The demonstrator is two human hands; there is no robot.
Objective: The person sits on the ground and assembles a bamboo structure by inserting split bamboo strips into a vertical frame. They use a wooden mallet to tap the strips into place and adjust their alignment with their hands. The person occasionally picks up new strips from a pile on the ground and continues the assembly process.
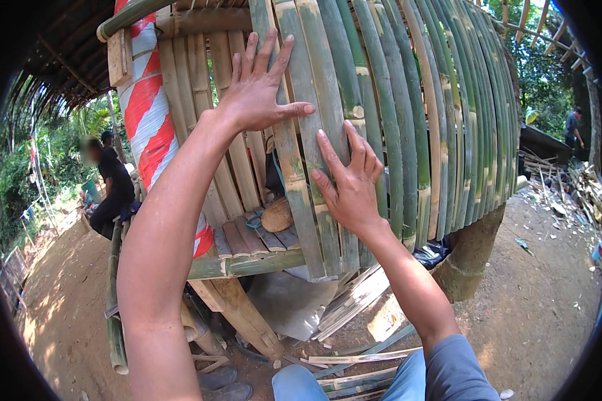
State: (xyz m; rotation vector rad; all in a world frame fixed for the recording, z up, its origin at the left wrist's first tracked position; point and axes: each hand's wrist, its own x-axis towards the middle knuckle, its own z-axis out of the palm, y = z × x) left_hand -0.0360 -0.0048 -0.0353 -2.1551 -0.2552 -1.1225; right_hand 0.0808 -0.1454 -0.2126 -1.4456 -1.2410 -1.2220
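Both my hands rest on upright split bamboo slats that form the side of a raised bamboo structure. My left hand (257,97) lies with fingers spread across the upper part of a grey-green bamboo slat (314,150) near the open end of the row. Lower and to the right, my right hand (351,177) presses on the neighbouring slats, its fingers stretched and apart. A row of green bamboo slats (408,127) runs on to the right. Beneath my left forearm, a horizontal bamboo pole (247,264) edges the slatted floor.
A post wrapped in red and white (147,100) stands at left. Inside lies a round brown object (276,215). Below are a grey sheet (291,304) and loose bamboo strips (354,304). One person (114,180) sits at left; another (572,127) stands far right.
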